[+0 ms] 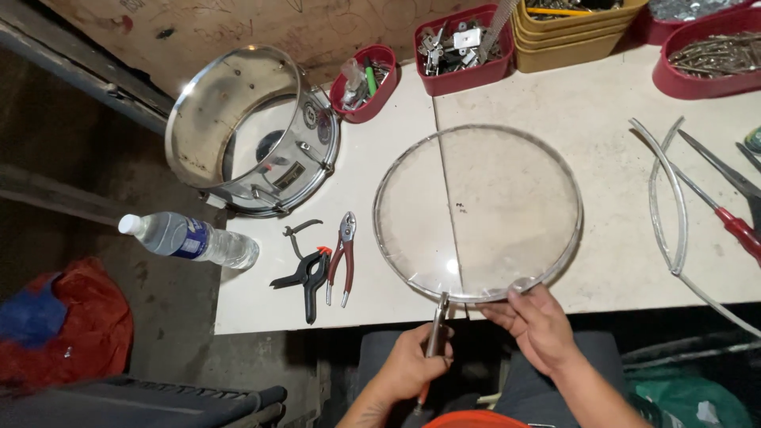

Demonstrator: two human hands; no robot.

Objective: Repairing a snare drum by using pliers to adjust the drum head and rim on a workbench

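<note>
Head view: the left hand (408, 366) has its fingers wrapped tight round a pair of pliers (435, 326) whose nose bites the metal rim of a clear drumhead (478, 212) lying flat at the table's (602, 261) front edge. The right hand (537, 323) pinches the rim just beside the bite, thumb on top. Done well, the pliers should grip only the hoop, not the film, with the right hand steadying close by. Along the back edge, a small red tub (369, 82) holds tubes and markers, a red bin (464, 49) holds metal brackets, stacked yellow bins (572, 32) hold small parts, and another red bin (709, 55) holds long screws.
</note>
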